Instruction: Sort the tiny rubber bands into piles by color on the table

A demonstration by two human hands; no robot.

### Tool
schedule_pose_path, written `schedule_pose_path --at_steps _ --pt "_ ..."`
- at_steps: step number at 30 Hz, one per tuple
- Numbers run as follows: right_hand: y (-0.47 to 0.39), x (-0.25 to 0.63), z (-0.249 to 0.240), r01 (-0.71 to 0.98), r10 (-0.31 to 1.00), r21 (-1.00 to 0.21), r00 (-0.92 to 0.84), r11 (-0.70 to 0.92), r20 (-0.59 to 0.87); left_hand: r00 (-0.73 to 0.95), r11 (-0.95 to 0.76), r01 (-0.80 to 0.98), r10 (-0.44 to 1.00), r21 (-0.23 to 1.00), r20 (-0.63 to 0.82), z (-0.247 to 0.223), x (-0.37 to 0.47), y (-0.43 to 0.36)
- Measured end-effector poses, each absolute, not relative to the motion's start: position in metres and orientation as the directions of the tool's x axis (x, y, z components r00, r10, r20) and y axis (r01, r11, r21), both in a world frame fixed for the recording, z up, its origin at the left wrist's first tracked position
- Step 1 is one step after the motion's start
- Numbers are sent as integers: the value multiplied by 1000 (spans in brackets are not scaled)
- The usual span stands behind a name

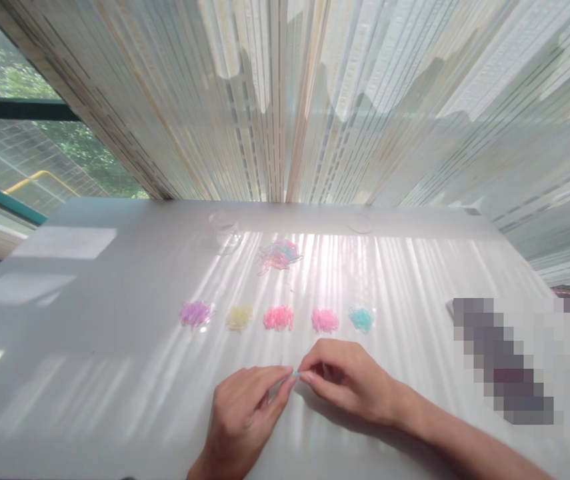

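Both hands meet near the front middle of the white table [129,400]. Between their fingertips is a small blue piece [295,373]. My left hand [247,413] pinches its left end, and my right hand [352,380] pinches its right end. Beyond them lies a row of small piles: purple [196,314], yellow [239,318], coral red [279,317], pink [325,319] and teal [361,319]. Farther back sits a mixed-colour pile [279,255] of thin loop-like pieces.
A clear round container [225,233] stands at the back, with a clear disc [359,224] to its right. A blurred-out dark object [502,363] lies on the right. Striped curtains [285,100] hang behind the table, beside a window [55,133] at the left.
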State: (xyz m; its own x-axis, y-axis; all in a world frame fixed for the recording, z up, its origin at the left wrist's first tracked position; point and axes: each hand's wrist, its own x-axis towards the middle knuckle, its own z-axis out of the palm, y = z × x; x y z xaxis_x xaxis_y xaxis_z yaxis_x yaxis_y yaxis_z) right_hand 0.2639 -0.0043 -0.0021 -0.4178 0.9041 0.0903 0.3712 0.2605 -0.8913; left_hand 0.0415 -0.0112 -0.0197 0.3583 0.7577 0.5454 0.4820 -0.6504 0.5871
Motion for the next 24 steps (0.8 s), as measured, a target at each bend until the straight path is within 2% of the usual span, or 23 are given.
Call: schedule_pose_path --at_steps 16,24 --pt "-1 267 -3 409 900 -858 -418 310 126 325 -635 481 770 605 549 -20 40 -12" --pt "-1 269 -7 363 838 -798 -458 482 298 314 -613 503 787 609 532 -21 39 -13"
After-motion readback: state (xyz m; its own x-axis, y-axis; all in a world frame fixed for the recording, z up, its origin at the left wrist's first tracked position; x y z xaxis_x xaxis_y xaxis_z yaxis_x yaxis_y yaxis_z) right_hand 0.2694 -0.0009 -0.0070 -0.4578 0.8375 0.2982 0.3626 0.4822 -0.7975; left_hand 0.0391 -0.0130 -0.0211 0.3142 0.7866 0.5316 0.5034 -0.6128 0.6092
